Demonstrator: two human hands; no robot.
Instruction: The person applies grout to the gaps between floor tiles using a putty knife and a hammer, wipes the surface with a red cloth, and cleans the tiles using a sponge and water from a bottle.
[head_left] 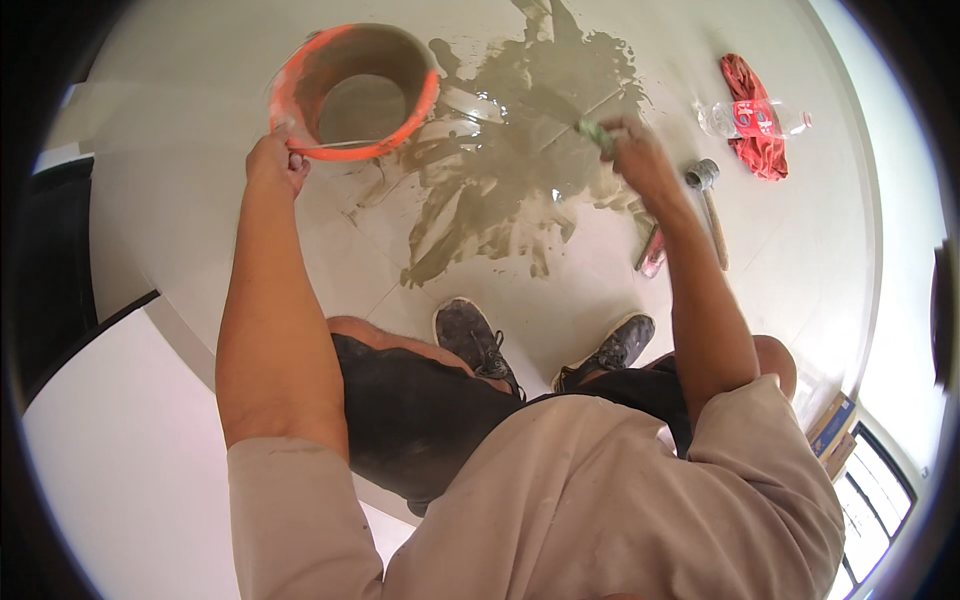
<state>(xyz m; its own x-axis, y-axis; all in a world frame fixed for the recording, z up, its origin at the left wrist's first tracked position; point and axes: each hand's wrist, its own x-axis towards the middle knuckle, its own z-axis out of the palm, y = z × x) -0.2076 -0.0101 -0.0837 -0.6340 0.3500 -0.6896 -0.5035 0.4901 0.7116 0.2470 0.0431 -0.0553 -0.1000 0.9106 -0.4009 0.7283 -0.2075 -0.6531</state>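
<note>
Upper left of the frame, your left hand (279, 165) was clamped on the round orange plastic bucket (424, 105) at its rim, probably to steady it! Well apart, right of upper centre, your right hand (637, 158) gripped a blurred green-handled tool (594, 133), seemingly for reach across the wet grey-brown slurry (540, 100); the bucket looked smeared, grey-coated inside

Slurry's (530, 110) covering the floor (170, 190) right of the bucket (285, 100), mallet's (702, 175) lying further right, bottle's (760, 118) resting across a rag (765, 162) past that, shoes (465, 333) are standing on the near side.
</note>
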